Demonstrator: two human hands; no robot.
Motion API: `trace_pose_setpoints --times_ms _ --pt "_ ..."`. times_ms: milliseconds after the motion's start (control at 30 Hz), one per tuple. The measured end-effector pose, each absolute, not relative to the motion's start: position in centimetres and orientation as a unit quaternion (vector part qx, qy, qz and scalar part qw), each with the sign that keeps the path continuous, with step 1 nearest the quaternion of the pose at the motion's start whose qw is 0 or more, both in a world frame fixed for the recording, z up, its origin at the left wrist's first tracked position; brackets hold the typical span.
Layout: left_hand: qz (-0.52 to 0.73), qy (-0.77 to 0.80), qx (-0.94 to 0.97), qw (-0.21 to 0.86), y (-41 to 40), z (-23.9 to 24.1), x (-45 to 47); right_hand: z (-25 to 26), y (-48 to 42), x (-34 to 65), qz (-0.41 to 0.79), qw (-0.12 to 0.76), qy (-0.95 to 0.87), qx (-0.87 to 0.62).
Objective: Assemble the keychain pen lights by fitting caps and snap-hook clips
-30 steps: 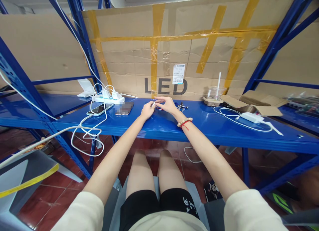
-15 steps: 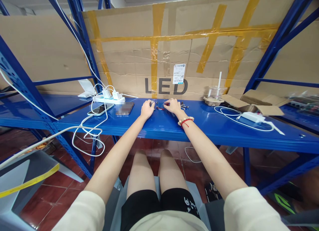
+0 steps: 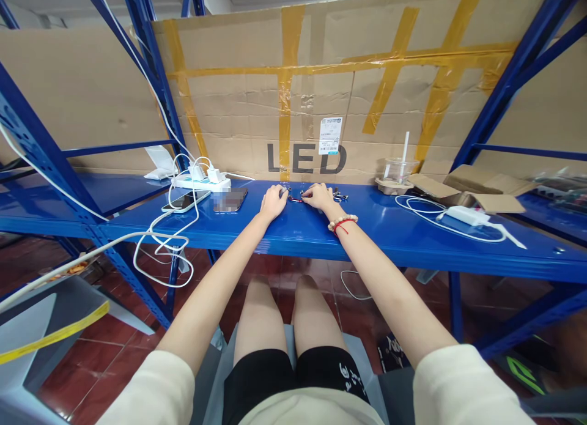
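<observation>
Item (image 3: 296,199) between left hand (image 3: 274,202) and right hand (image 3: 319,197)

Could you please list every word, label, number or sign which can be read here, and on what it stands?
"LED": in large letters on the cardboard behind the shelf.
White label on that cardboard: print and barcode too small to read.
Black shorts: white writing, unreadable.
Dark item on the floor: pale marks, too blurred.

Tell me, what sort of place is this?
Probably a storeroom or small workshop, though I can't be sure: there's a blue metal shelf used as a workbench, a big taped cardboard panel marked "LED" behind it, and a white power strip on top.
</observation>
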State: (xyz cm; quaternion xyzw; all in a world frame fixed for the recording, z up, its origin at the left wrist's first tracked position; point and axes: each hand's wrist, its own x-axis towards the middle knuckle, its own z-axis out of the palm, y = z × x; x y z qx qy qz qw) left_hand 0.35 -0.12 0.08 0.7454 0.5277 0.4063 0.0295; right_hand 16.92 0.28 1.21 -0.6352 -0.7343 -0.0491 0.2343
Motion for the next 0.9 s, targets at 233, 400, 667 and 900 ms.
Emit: trace_pose_setpoints --times_ms 233,400,667,900 --pt "0.396 0.521 0.756 0.032 -0.29 0.16 0.31 1.19 0.16 16.88 -0.033 0.258 -0.746 -0.612" --pt "0.403 0.519 0.754 0.034 -0.28 0.11 0.36 1.03 0.41 16.92 -0.024 0.274 -0.747 -0.605" --pt "0.401 0.517 0.756 0.034 -0.29 0.10 0.38 1.37 0.26 16.93 -0.027 0.268 -0.740 -0.616" --pt "0.411 0.505 0.758 0.037 -0.11 0.10 0.29 1.96 0.10 16.25 -0.032 0.428 -0.720 -0.546"
